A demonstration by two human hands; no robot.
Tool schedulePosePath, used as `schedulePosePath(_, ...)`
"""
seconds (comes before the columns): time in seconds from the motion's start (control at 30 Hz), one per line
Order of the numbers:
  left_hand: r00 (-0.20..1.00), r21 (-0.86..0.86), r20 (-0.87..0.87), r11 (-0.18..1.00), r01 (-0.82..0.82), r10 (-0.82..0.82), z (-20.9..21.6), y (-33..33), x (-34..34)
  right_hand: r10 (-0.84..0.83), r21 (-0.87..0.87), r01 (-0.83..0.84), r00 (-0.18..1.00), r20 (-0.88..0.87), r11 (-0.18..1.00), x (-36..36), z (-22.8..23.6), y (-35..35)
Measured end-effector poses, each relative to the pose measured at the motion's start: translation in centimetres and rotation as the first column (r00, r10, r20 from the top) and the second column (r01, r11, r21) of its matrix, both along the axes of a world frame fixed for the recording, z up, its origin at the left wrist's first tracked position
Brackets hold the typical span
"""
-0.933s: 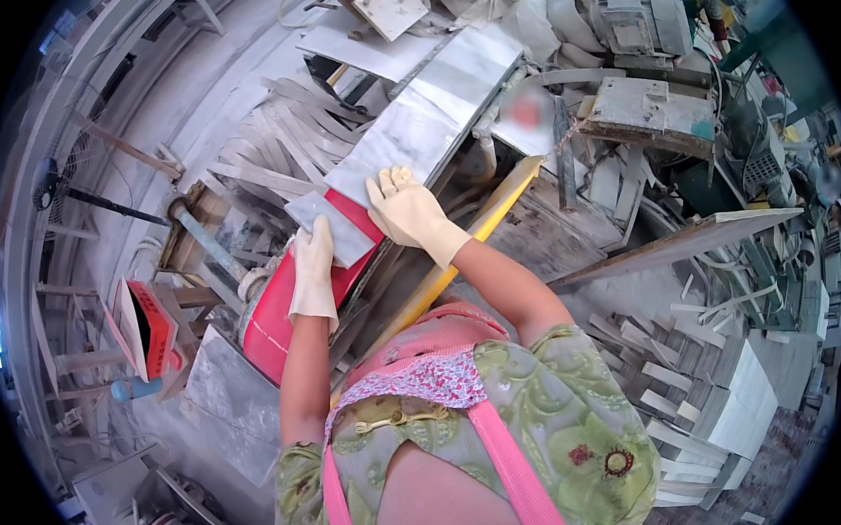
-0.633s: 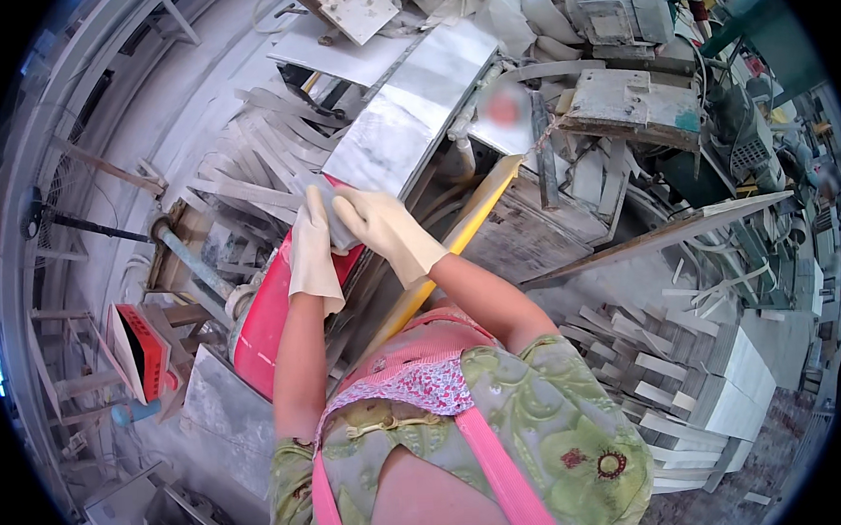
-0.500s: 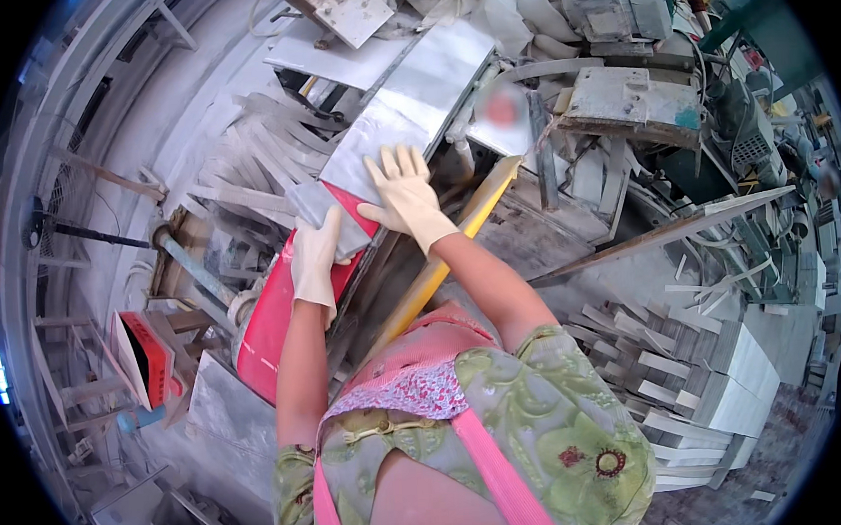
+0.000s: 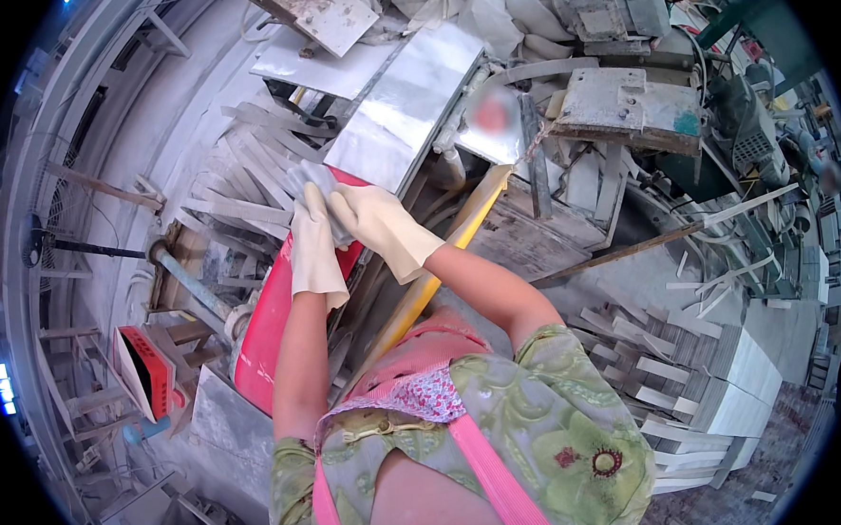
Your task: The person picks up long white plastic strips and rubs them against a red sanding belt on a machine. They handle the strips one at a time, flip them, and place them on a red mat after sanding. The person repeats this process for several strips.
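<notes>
Both my hands wear cream rubber gloves and meet over the machine's red panel (image 4: 270,332). A small bundle of flat grey pieces (image 4: 335,231), like thin tiles, is tilted up between them. My left hand (image 4: 313,244) closes on its left side, fingers pointing away from me. Against its right side presses my right hand (image 4: 375,219), fingers bent and thumb side inward. The gloves hide much of the bundle, so how many pieces it has cannot be told. Just beyond my hands lies a shiny metal bed (image 4: 408,111).
A yellow bar (image 4: 475,212) runs along the machine's right side. Loose grey strips (image 4: 245,172) are heaped to the left. Stacked tiles (image 4: 678,358) stand at right. A long thin board (image 4: 629,252) slants across the right. An orange-red box (image 4: 146,372) sits at lower left.
My right hand has drawn back from lying flat on the metal bed and closed in beside the left. The grey pieces, formerly flat under my left hand, are now tilted up between both hands.
</notes>
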State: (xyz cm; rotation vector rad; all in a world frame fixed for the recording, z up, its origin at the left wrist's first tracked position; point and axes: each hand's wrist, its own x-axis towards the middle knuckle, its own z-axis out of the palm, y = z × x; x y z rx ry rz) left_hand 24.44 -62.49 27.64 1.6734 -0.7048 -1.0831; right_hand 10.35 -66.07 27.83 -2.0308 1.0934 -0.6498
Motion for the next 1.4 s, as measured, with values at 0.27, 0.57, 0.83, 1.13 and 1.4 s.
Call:
schedulePosePath(0.27,0.929,0.112,0.365,0.993,0.022,-0.062,0.5,-0.2,-0.9,-0.2,-0.595,-0.03,0.928,-0.316,0.803,-4.7,-6.1,-5.5)
schedulePosePath(0.57,0.996,0.005,0.072,0.999,-0.048,0.048,0.7,-3.5,-3.2,-0.128,-0.07,0.14,0.98,0.153,0.988,-4.9,0.6,-7.1)
schedulePosePath(0.83,0.881,0.432,0.413,0.901,0.034,-0.231,5.6,-5.0,-6.7,-0.271,-0.44,0.167,0.945,-0.184,0.882,-5.4,-1.5,-8.7)
schedulePosePath(1.13,0.77,0.366,0.59,0.93,0.014,-0.244,3.7,-5.7,-7.1,-0.141,-0.493,-0.069,0.915,-0.378,0.867,-6.9,-3.2,-12.2)
schedulePosePath(1.4,0.873,0.164,0.483,0.986,-0.015,-0.067,4.8,-6.7,-7.1,-0.207,0.215,0.143,0.927,0.312,0.966,-5.0,1.2,-5.9)
